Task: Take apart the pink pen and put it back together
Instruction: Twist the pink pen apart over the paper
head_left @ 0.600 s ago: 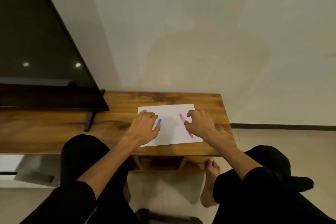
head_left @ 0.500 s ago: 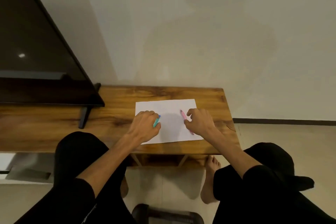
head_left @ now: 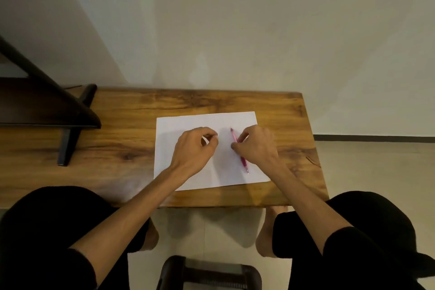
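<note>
The pink pen (head_left: 243,161) lies slanted on a white sheet of paper (head_left: 188,122), its far tip pointing toward the wall and its metal tip toward me. My right hand (head_left: 257,148) rests over the pen's middle, with thumb and fingers pinched on the barrel. My left hand (head_left: 194,148) sits on the sheet to the left, a short gap from the pen, its fingers curled against the thumb. Nothing shows in that hand, and the blue pen seen earlier is out of sight.
The sheet lies on a wooden table (head_left: 117,148) against a plain wall. A dark screen (head_left: 35,103) on a black stand (head_left: 67,146) fills the table's left end. My knees flank the front edge, and a dark stool (head_left: 207,273) stands below.
My left hand has shifted right onto the sheet and curled up, and the blue pen no longer shows. My right hand stays on the pink pen. My view has tilted down.
</note>
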